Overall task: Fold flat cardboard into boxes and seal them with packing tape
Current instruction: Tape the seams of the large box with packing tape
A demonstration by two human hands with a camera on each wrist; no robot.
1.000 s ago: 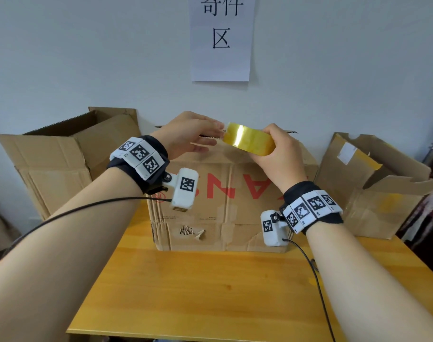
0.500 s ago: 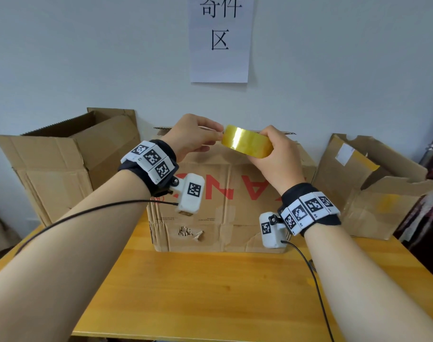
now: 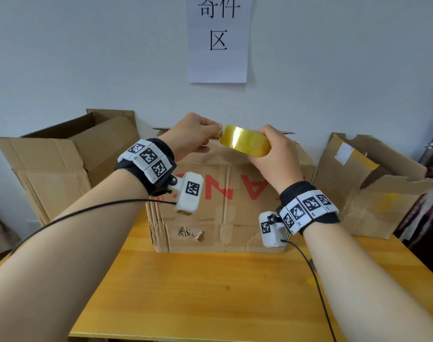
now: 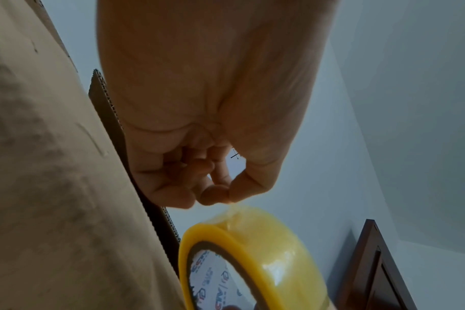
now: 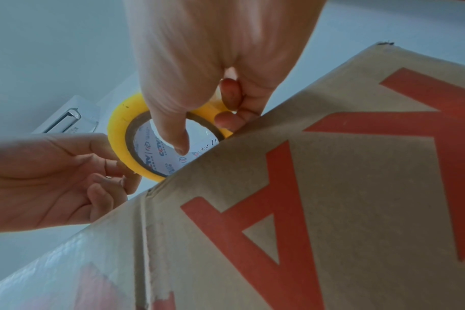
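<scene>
Both hands have lifted slightly. The left hand (image 3: 193,134) pinches the tape end at nine o'clock of the shiny yellow packing-tape roll (image 3: 245,143), which the right hand (image 3: 274,154) grips; the brown red-lettered cardboard box (image 3: 225,208) looks unsealed.

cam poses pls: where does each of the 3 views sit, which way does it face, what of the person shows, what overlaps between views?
Head: sits high, looks forward and down at the table; shows both forearms, left hand and right hand holding the tape roll above the middle box.
Left wrist: under the left wrist, looks along the palm, upward past the wall; shows the fingers pinching the tape end.
Right wrist: under the right wrist, looks upward; shows both hands.
Shared: tape roll and middle box appear in all three.
</scene>
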